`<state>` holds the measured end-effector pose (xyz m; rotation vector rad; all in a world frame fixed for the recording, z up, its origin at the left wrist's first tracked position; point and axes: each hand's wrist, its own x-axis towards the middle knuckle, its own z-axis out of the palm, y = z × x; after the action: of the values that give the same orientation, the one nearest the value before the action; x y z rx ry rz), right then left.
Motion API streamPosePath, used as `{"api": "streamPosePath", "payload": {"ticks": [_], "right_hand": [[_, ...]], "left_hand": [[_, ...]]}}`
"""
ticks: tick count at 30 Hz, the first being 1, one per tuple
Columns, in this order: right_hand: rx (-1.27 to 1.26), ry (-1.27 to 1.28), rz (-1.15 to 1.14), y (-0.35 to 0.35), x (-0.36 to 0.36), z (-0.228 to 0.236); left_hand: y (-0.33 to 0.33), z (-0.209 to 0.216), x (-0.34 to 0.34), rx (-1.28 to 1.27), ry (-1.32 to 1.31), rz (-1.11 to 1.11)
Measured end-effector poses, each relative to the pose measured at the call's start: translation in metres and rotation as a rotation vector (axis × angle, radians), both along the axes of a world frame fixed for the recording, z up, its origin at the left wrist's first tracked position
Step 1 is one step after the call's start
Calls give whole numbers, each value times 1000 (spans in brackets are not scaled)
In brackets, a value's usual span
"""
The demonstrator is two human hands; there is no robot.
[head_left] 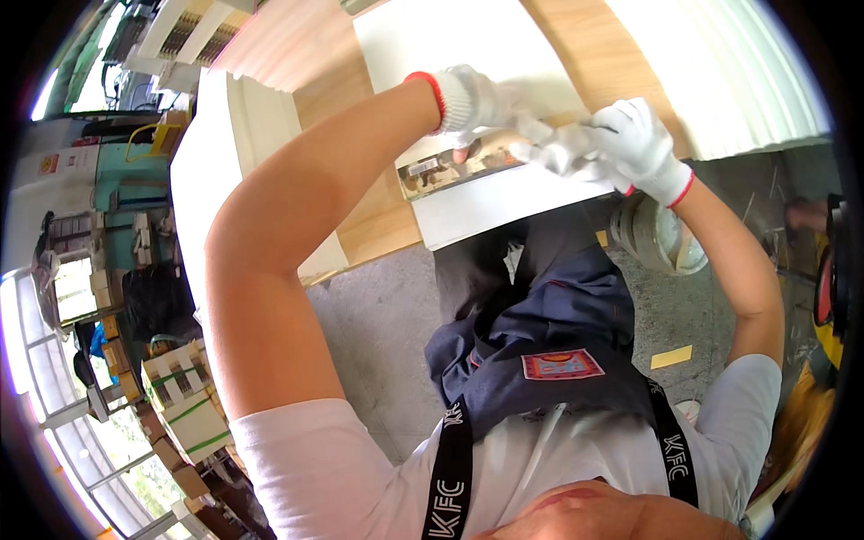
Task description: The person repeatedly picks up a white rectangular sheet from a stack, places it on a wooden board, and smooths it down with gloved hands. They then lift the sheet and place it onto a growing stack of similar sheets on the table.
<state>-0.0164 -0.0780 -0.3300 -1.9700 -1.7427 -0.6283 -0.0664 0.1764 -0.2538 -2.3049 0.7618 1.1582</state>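
While the left hand (477,101) reaches over the table (355,220), a bare fingertip below its glove touches the printed piece (430,175), a long, patterned strip near the table's front edge. A white sheet (508,209) shows along the strip's near side. The left fingers blur toward the right, and whether they grip anything cannot be told. The right hand (637,144), in a matching white glove with a red cuff, is bent at the fingers just beside the strip's right end; a white blur lies between the two hands, so its hold cannot be told either. A white stack (720,72) stands at the right. Below it, a bucket (666,236) and a yellow slip (671,357) are on the floor (373,310).
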Motion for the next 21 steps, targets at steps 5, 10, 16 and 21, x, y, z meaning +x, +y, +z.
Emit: {"api": "streamPosePath", "payload": {"ticks": [5,10,16,21], "right_hand": [[-545,-22,-475,-42,59,3],[-596,-89,-605,25,-19,64],[-561,124,-433,15,6,42],[-518,92,-454,-1,31,4]], "left_hand": [[-23,21,-19,-77,-177,252],[-77,-24,-94,87,-714,18],[-91,-45,-209,-2100,-334,1844],[-71,-24,-190,-2600,-440,2558]]}}
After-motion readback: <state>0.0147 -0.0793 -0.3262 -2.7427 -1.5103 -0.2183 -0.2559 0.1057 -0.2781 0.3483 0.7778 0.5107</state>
